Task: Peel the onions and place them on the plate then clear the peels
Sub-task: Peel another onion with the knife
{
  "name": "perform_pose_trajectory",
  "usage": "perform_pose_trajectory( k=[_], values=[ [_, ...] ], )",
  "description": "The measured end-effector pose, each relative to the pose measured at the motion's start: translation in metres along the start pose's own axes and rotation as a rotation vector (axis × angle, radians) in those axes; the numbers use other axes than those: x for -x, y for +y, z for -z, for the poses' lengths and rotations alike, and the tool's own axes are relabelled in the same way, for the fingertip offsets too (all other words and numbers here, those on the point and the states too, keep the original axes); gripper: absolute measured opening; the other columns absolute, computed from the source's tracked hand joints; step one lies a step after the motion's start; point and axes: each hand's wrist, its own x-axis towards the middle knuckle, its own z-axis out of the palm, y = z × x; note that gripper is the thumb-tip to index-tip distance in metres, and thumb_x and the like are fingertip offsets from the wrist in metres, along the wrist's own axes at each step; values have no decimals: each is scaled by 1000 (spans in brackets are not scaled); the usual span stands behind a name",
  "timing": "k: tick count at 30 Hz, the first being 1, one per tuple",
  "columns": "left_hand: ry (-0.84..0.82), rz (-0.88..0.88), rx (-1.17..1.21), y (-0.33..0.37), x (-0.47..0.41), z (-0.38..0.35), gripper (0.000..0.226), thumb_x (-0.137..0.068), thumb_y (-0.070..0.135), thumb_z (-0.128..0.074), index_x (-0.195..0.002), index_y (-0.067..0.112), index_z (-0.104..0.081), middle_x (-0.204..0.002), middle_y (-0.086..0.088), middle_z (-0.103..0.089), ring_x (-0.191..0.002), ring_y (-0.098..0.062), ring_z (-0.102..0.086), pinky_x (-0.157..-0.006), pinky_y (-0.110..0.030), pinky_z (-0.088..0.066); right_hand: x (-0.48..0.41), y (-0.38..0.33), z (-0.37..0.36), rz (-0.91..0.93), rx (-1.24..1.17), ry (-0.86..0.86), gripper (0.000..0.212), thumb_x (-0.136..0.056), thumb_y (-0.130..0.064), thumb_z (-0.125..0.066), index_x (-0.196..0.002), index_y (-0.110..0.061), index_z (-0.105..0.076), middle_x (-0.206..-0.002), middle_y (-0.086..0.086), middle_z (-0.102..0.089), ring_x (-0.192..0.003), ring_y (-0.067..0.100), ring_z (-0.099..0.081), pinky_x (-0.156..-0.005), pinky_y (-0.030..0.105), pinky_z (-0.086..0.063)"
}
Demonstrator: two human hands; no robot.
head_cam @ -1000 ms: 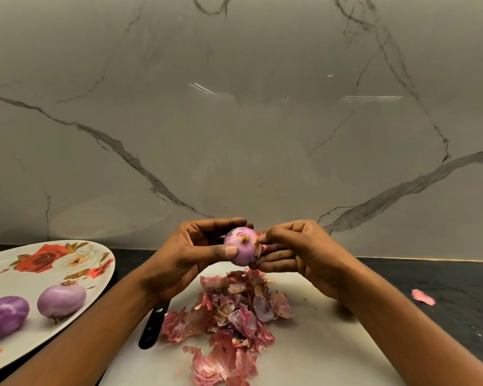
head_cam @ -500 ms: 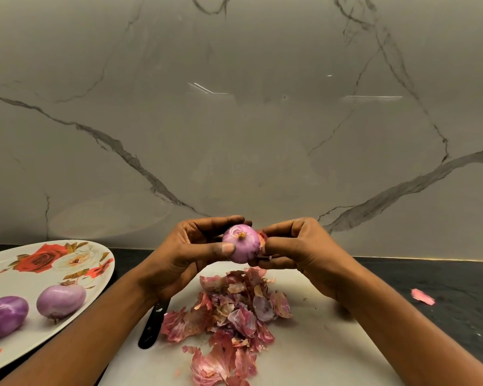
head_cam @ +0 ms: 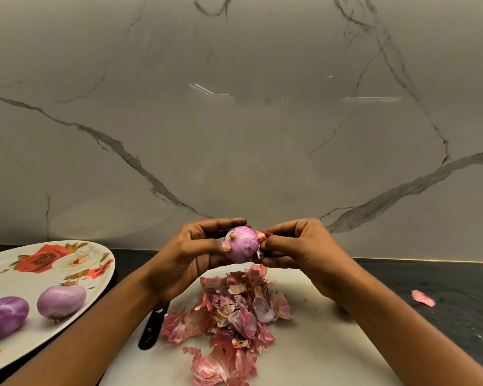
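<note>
My left hand (head_cam: 195, 254) grips a pale purple onion (head_cam: 241, 247) above the white cutting board (head_cam: 318, 344), thumb across its near side. My right hand (head_cam: 299, 246) pinches a strip of pink peel (head_cam: 262, 235) at the onion's right side. A pile of pink onion peels (head_cam: 232, 319) lies on the board under my hands. Two peeled purple onions (head_cam: 61, 302) (head_cam: 4, 317) rest on the flowered plate (head_cam: 25, 268) at the left.
A black knife handle (head_cam: 152, 327) lies at the board's left edge, partly under my left forearm. One stray peel (head_cam: 423, 298) sits on the dark counter (head_cam: 444, 288) to the right. The marble wall (head_cam: 234, 121) rises just behind.
My right hand's fingers have closed on the peel at the onion's right side and pulled it slightly away. The left hand has turned the onion a little.
</note>
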Motion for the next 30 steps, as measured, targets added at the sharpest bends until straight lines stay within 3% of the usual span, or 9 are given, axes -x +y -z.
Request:
perform_pose_trajectory(
  k=[9, 12, 17, 21, 26, 30],
  values=[
    [109, 20, -195, 0, 3, -8, 67, -71, 1, -92, -132, 13, -68, -122, -4, -76, -117, -32, -73, -95, -38, -62, 0, 2, -2, -25, -37, 20, 7, -91, 5, -74, -92, 1, -80, -91, 21, -79, -82, 32, -80, -74, 33, -67],
    [107, 1, -145, 1, 3, -7, 61, -75, 17, -92, -132, 11, -69, -127, -12, -73, -117, -35, -72, -96, -42, -62, -1, 0, -2, -25, -63, 18, 7, -92, 4, -72, -93, 2, -78, -90, 20, -79, -80, 29, -79, -72, 30, -66],
    [91, -1, -103, 1, 3, -6, 47, -91, 33, -75, -129, 5, -71, -127, -26, -70, -111, -39, -69, -95, -42, -62, -1, -3, 3, -35, -91, 17, 6, -93, 3, -72, -96, 6, -76, -92, 22, -79, -81, 32, -79, -71, 29, -66],
    [120, -1, 13, 5, 1, -3, 44, -90, 31, -71, -125, 4, -75, -123, -27, -71, -102, -31, -71, -88, -34, -65, 0, -3, 5, -42, -81, -8, 6, -92, 0, -73, -91, 2, -78, -93, 23, -79, -80, 31, -78, -74, 31, -67],
    [66, -1, 99, 4, 2, -2, 43, -91, 20, -69, -129, 0, -71, -131, -35, -65, -111, -41, -70, -97, -43, -62, 2, -3, 3, -18, 89, -112, 13, -94, 2, -72, -97, -7, -81, -95, 19, -80, -83, 31, -79, -79, 38, -67],
    [49, -19, 119, 5, 2, 1, 59, -80, 19, -77, -136, 3, -66, -137, -33, -63, -119, -45, -66, -101, -46, -59, 4, -5, 3, 0, 171, -170, 19, -92, 0, -75, -103, -14, -82, -99, 10, -82, -94, 27, -79, -86, 38, -66]
  ],
)
